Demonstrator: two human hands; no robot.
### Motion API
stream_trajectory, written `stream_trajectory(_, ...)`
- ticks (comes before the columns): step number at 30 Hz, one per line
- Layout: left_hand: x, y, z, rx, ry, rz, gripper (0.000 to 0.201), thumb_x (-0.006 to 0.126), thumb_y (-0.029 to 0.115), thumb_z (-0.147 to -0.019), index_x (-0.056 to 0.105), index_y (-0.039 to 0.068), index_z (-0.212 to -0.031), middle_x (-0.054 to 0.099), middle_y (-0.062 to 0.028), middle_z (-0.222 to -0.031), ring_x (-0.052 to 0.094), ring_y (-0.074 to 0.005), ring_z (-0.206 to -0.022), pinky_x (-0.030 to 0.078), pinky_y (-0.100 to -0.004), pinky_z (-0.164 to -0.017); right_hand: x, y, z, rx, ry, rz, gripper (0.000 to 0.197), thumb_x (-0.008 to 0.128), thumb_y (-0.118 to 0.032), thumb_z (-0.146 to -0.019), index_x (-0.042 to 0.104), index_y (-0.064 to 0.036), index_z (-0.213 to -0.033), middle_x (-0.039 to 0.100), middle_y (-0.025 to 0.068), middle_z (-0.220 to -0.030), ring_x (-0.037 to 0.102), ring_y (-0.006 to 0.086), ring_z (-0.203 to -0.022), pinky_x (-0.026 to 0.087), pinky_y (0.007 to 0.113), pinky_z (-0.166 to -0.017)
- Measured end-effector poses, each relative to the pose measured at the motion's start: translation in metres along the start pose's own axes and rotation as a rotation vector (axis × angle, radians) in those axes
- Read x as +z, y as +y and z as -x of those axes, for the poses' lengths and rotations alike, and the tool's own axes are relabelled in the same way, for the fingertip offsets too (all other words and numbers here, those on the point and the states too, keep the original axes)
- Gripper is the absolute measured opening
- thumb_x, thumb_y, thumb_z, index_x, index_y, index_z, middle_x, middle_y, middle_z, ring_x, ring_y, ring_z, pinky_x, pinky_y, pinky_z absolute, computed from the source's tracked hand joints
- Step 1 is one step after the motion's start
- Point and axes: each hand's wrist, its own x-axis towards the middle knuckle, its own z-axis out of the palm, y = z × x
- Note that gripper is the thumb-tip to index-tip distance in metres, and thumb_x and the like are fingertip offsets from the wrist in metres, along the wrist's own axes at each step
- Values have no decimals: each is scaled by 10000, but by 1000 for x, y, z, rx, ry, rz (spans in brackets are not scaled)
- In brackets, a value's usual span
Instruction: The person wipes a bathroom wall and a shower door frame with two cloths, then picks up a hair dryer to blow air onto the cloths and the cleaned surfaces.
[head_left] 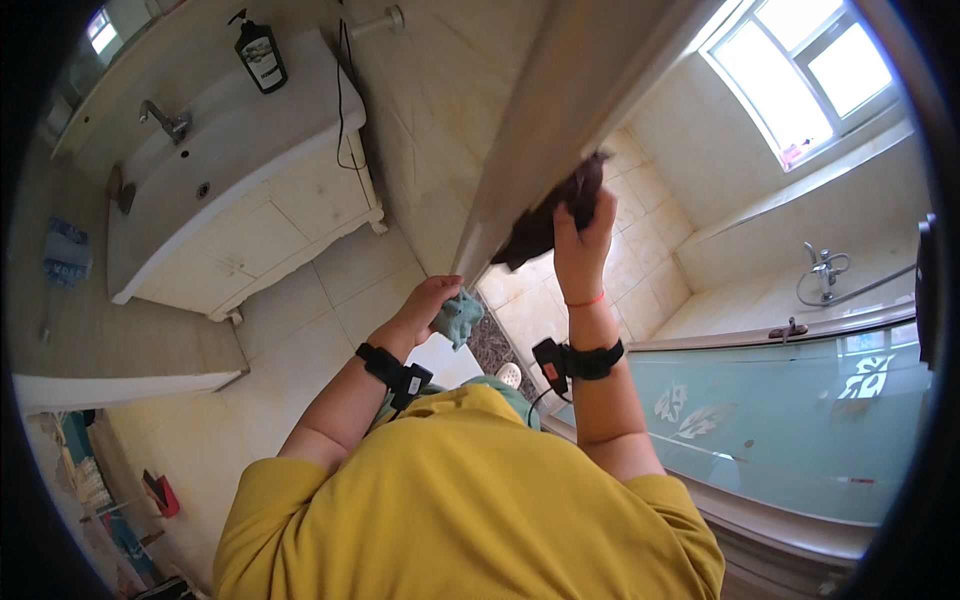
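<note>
A tall, pale metallic post [540,110] rises in front of me, like the edge of a door or shower frame. At its left side, my left hand [428,308] is closed round a crumpled teal cloth [461,318], close to the post's lower visible part. My right hand [588,238] is raised on the other side, with thumb and fingers gripping a dark brown cloth [540,232]. That cloth spreads along the post's right side; whether it presses on the surface I cannot tell. Black bands with small boxes sit on both my forearms.
To the left stands a white washbasin [270,115] on a cabinet, with a tap [165,122] and a dark pump bottle [261,55]. At right are a frosted glass panel [760,420] and a wall-mounted shower mixer [826,272]. A red dustpan-like object [163,495] lies at lower left.
</note>
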Motion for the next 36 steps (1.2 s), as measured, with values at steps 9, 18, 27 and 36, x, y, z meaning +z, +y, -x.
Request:
stream_trajectory(9,-118,42,7,-3,-80,60,198,583,99,-848,518,70,-1033,573,-49,-837,590,-155,-719,516,-313,-630,53,-131,15,-616,152,542,390,733,-135,-708,577,-50,-1055,555,159,-1087,535,321,-956,428,389,-841)
stream_trajectory(18,-119,37,24,-21,8,36,303,581,148,-864,513,87,-1153,577,-35,-938,584,-166,-850,518,-333,-700,120,-102,15,-606,-423,701,350,603,-126,-752,618,-128,-1101,612,91,-1071,577,287,-960,473,370,-822)
stream_trajectory(27,-72,22,43,133,-12,1,386,560,188,-885,504,74,-1250,582,-49,-1023,569,-144,-912,485,-277,-780,57,-8,90,-195,-630,535,407,613,-94,-701,608,-71,-1107,621,138,-1009,559,324,-963,459,378,-811)
stream_trajectory(36,-73,6,7,95,48,-42,392,564,157,-882,478,34,-1245,563,-70,-1129,535,-145,-1020,431,-269,-879,83,-22,25,-222,-99,131,464,584,-24,-810,376,14,-1224,479,132,-1118,480,237,-1032,370,362,-938)
